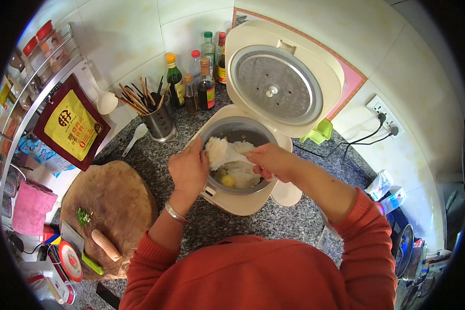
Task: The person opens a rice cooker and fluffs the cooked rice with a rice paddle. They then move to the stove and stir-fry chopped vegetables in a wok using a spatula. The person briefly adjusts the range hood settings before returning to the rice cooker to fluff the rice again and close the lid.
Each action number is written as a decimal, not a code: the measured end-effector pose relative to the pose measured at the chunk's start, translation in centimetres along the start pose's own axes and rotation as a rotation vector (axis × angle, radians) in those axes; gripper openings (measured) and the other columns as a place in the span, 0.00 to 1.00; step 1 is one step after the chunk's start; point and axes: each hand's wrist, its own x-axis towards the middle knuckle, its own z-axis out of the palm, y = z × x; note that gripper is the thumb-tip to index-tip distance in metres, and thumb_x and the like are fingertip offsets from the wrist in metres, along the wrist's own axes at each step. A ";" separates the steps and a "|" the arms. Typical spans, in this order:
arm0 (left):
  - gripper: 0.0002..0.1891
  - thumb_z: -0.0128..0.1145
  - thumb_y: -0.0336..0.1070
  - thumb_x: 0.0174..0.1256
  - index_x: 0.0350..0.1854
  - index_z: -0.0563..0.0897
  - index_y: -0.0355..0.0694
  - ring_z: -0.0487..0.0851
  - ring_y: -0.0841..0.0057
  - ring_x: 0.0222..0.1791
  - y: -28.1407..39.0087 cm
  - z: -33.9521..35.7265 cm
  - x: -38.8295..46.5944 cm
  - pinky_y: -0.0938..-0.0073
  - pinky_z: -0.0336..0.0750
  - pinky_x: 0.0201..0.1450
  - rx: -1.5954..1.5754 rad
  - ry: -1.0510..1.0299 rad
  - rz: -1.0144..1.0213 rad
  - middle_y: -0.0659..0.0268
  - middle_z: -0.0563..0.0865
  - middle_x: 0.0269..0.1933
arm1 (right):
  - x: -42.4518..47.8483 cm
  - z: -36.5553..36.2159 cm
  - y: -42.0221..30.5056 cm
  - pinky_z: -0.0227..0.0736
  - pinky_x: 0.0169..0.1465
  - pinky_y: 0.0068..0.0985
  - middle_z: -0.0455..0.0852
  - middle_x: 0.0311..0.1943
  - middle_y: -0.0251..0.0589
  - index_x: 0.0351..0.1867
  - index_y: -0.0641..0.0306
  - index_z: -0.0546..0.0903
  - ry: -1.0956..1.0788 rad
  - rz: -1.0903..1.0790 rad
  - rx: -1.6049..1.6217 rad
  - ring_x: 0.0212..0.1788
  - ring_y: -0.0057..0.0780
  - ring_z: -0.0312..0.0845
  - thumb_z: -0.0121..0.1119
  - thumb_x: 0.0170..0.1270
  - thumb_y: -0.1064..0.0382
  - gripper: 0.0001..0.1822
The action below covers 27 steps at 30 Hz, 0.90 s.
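Note:
A cream rice cooker [245, 205] stands before me with its lid [278, 83] raised. Inside its grey inner pot [252, 126] lies white cooked rice [218, 152]. A round yellow piece of food [228, 181] sits low in the pot; I cannot tell what it is. My left hand [188, 164] grips the pot's left rim. Over the right side of the pot, my right hand [273, 161] is closed around a white rice paddle [237, 155], its blade against the rice. Part of the handle is hidden by the fingers.
Left is a wooden chopping board [118, 193] with a sausage [106, 245], chopped scallion [83, 217] and a green-handled knife [92, 263]. Behind stand a metal chopstick holder [159, 123], a white spoon [135, 139] and several sauce bottles [175, 83]. Black power cords [345, 142] run right to a wall socket [385, 116].

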 end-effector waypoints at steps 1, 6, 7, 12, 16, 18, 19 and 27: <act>0.20 0.60 0.35 0.63 0.58 0.82 0.43 0.86 0.63 0.30 -0.2 0.0 -0.1 0.63 0.75 0.36 0.000 0.012 0.013 0.59 0.89 0.37 | -0.6 -0.6 -0.6 0.70 0.25 0.29 0.80 0.22 0.38 0.46 0.60 0.86 0.042 -0.073 -0.178 0.20 0.25 0.75 0.54 0.74 0.55 0.14; 0.20 0.60 0.34 0.62 0.59 0.82 0.43 0.85 0.63 0.28 0.0 0.1 0.0 0.62 0.74 0.35 0.011 0.030 0.033 0.59 0.88 0.35 | -3.9 -2.7 -0.7 0.75 0.31 0.42 0.84 0.24 0.54 0.51 0.59 0.82 0.368 -0.570 -1.291 0.29 0.48 0.84 0.54 0.71 0.58 0.14; 0.21 0.60 0.34 0.62 0.59 0.82 0.43 0.85 0.63 0.28 -0.2 -0.1 -0.2 0.62 0.74 0.35 0.035 0.032 0.020 0.60 0.88 0.35 | -5.6 -2.0 -2.4 0.76 0.32 0.44 0.84 0.25 0.55 0.51 0.59 0.82 0.388 -0.444 -1.431 0.30 0.51 0.84 0.54 0.71 0.58 0.13; 0.22 0.61 0.33 0.61 0.60 0.82 0.44 0.86 0.60 0.30 0.2 -0.3 -0.2 0.61 0.75 0.38 0.033 0.001 0.004 0.57 0.89 0.39 | -7.6 -0.6 -2.1 0.78 0.35 0.46 0.85 0.25 0.50 0.43 0.61 0.81 0.139 -0.511 -1.378 0.30 0.52 0.85 0.51 0.71 0.60 0.10; 0.21 0.61 0.35 0.62 0.59 0.82 0.44 0.84 0.63 0.25 -0.1 0.1 -0.3 0.61 0.72 0.36 0.062 0.029 0.027 0.61 0.86 0.30 | -5.7 1.7 -1.4 0.79 0.37 0.46 0.86 0.28 0.54 0.41 0.64 0.81 0.014 -0.471 -1.298 0.31 0.54 0.85 0.51 0.70 0.62 0.09; 0.21 0.61 0.35 0.62 0.59 0.82 0.44 0.83 0.63 0.25 -0.1 0.4 -0.3 0.61 0.71 0.36 0.064 0.011 0.014 0.62 0.86 0.29 | -3.7 1.8 -0.2 0.79 0.36 0.45 0.85 0.28 0.56 0.38 0.65 0.81 -0.024 -0.497 -1.163 0.30 0.53 0.85 0.51 0.70 0.63 0.09; 0.21 0.61 0.35 0.62 0.60 0.82 0.44 0.83 0.64 0.24 0.0 0.4 -0.3 0.61 0.71 0.36 0.064 0.005 0.013 0.63 0.85 0.29 | -2.4 1.4 0.9 0.79 0.35 0.43 0.85 0.27 0.57 0.36 0.65 0.81 -0.035 -0.520 -1.064 0.29 0.52 0.85 0.51 0.70 0.63 0.09; 0.20 0.60 0.35 0.63 0.58 0.82 0.44 0.82 0.64 0.24 0.2 0.1 -0.1 0.62 0.70 0.33 0.075 -0.015 0.009 0.63 0.84 0.26 | 0.6 1.5 -0.7 0.75 0.28 0.29 0.82 0.22 0.39 0.42 0.64 0.85 -0.017 0.134 -0.413 0.25 0.26 0.79 0.54 0.74 0.55 0.15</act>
